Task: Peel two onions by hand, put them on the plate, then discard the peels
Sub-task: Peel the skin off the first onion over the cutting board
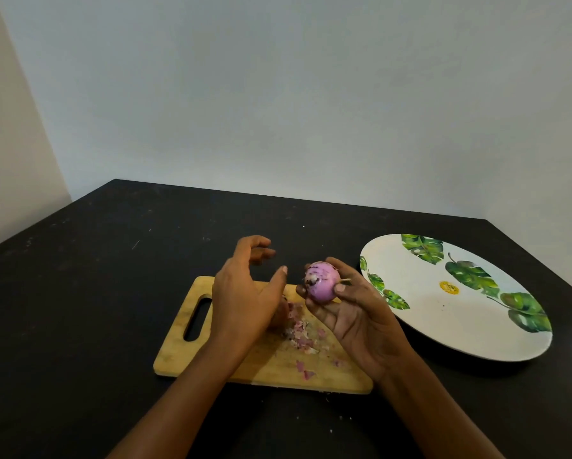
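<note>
The right hand (pixel 351 313) grips a purple onion (pixel 322 281); the left hand (pixel 245 289), just left, hovers loosely spread. Below, a cutting board (pixel 271 362) on a black surface (pixel 96 276), grey walls behind.

Cutting board (pixel 175 356): wooden, handle slot at its left end, lying flat on the table.
Table (pixel 79 293): black, scuffed, pushed into a corner.
Wall (pixel 278 94): plain, pale.
</note>
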The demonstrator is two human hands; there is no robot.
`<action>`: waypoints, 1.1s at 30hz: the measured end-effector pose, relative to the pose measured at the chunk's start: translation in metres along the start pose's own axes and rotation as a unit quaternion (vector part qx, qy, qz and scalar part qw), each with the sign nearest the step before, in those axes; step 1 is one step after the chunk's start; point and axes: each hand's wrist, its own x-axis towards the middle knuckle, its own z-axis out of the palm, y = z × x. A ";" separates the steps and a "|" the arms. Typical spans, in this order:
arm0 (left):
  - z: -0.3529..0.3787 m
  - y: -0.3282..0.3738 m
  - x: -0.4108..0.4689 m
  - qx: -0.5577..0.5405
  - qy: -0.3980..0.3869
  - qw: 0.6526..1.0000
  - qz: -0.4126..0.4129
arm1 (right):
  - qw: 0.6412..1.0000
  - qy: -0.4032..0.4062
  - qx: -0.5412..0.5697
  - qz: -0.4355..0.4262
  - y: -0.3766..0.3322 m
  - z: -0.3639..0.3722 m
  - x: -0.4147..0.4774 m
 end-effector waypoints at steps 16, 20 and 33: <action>0.001 0.010 -0.007 -0.112 -0.042 0.990 -0.079 | 0.994 0.059 -0.074 -0.051 0.002 0.008 -0.002; 0.000 0.009 -0.007 -0.115 -0.046 0.989 -0.085 | 0.994 0.058 -0.075 -0.053 0.002 0.008 -0.003; 0.005 0.004 -0.009 -0.090 -0.022 0.993 -0.076 | 0.987 0.069 -0.127 -0.062 0.006 0.006 -0.002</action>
